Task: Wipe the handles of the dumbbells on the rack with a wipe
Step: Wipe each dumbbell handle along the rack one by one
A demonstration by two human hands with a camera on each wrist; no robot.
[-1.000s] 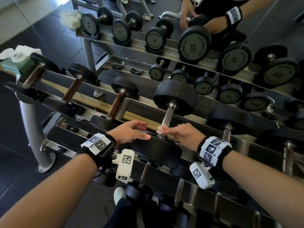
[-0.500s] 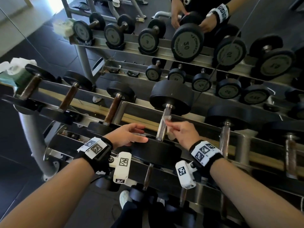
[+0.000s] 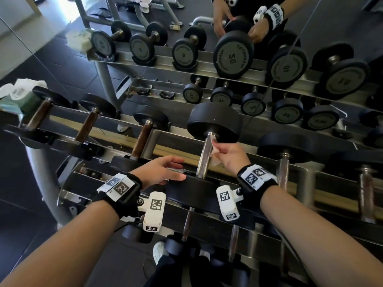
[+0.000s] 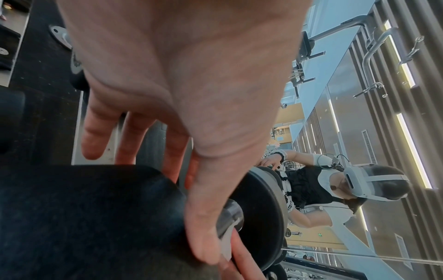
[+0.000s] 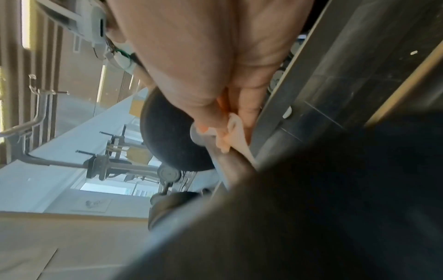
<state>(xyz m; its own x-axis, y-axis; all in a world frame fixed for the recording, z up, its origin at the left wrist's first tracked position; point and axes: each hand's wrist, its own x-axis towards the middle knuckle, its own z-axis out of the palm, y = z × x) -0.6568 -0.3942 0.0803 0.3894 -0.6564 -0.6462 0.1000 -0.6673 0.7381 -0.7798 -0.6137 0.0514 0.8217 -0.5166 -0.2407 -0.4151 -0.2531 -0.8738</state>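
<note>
A large black dumbbell lies on the rack's top rail, its steel handle [image 3: 205,155] running away from me between a far head [image 3: 214,123] and a near head [image 3: 192,188]. My right hand [image 3: 229,155] pinches a white wipe [image 3: 213,148] against the upper end of that handle, close to the far head; the wipe [image 5: 231,132] shows under the fingertips in the right wrist view. My left hand [image 3: 163,171] rests with straight fingers on the near head [image 4: 84,217], thumb along its edge.
Smaller dumbbells with brown handles [image 3: 142,139] sit to the left on the same rail, chrome-handled ones [image 3: 283,172] to the right. A wipe packet [image 3: 19,98] lies at the rail's left end. A mirror behind repeats the rack [image 3: 207,66]. Lower tiers hold more dumbbells.
My right hand has slid the wipe up the handle from its near end to just under the far head. The left hand has stayed on the near head.
</note>
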